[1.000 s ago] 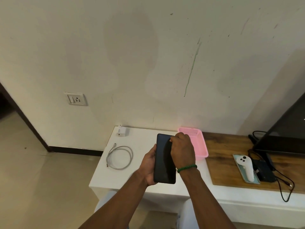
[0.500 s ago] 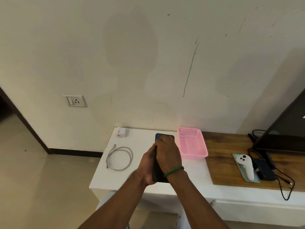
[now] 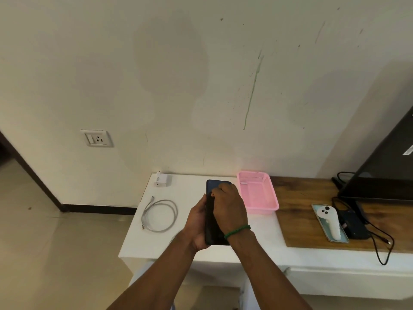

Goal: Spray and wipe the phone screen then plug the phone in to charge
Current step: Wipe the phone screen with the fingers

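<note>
I hold a dark phone [image 3: 218, 185] upright above the white table [image 3: 154, 245]. My left hand [image 3: 196, 220] grips its left edge and lower end. My right hand [image 3: 229, 209] lies across its face, fingers curled over the upper part, and hides most of it. No cloth or spray bottle shows. A coiled white charging cable [image 3: 159, 214] lies on the table to the left of my hands. Behind the cable, by the wall, stands a white charger adapter [image 3: 162, 180]. A wall socket with a switch [image 3: 97, 138] sits on the wall at the left.
A pink basket [image 3: 257, 193] stands just right of my hands. Further right a wooden board [image 3: 301, 222] carries a white controller [image 3: 330, 222] on a tray, a black box [image 3: 355, 225] with cables and a dark screen [image 3: 384, 173]. Bare floor lies to the left.
My right hand slid from the phone's upper right corner leftward across its face. The phone's wide dark front, plain a second ago, is now mostly covered.
</note>
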